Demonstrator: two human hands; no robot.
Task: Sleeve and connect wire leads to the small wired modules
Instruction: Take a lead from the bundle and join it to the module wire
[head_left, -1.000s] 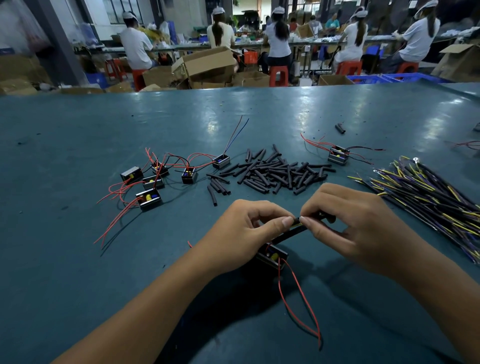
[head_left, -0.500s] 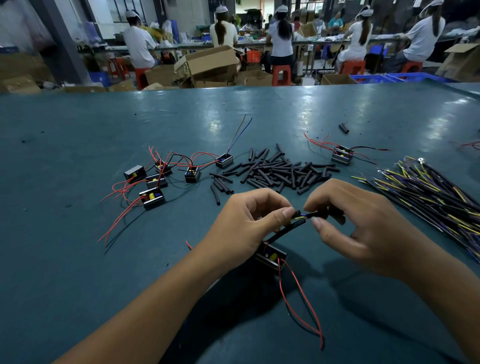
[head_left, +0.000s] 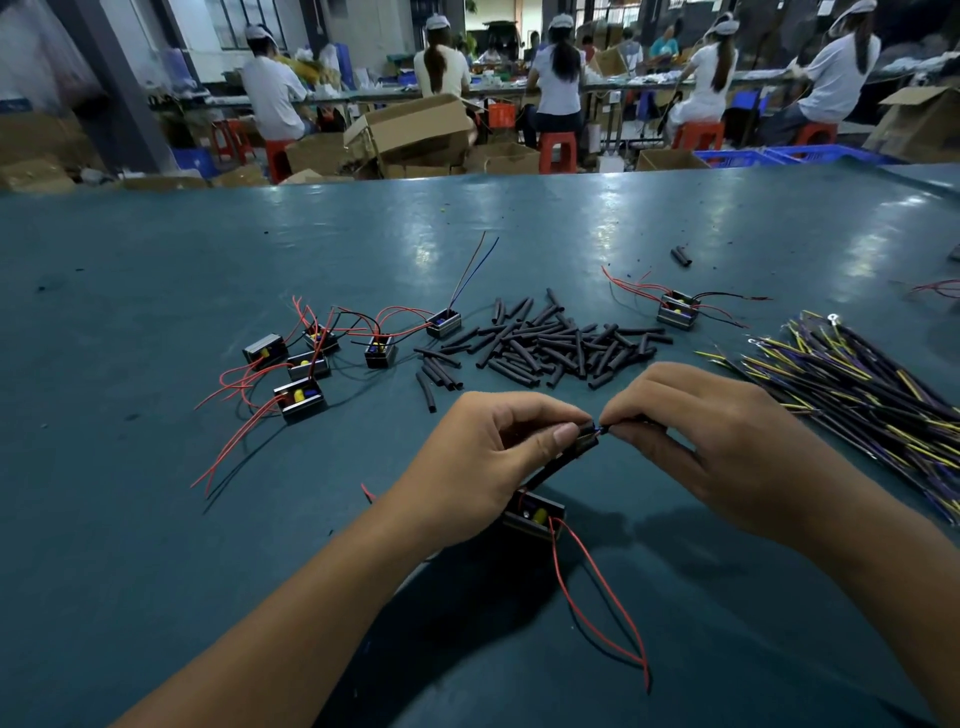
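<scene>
- Two hands meet at the centre of the frame: the left hand pinches the upper end of a black sleeve between thumb and curled fingers, and the right hand pinches a thin lead just beside it, fingertips nearly touching.
- One module hangs just below the left hand, low over the desk, with its red wires looping toward the lower right.
- Slipping is the main risk: the bare blue tip showing between the fingertips is tiny, and a loose pinch could let the sleeve slide back down and uncover the joint.
- Pulling apart too hard could, I judge, tug the lead out of the module, since its weight hangs on that wire.
- Loose red loops near the right forearm could snag and jerk the work.
- Spare sleeves lie piled above centre, finished or waiting modules at centre left, and the lead bundle at the right edge; a dropped sleeve would be hard to tell from that pile.
</scene>
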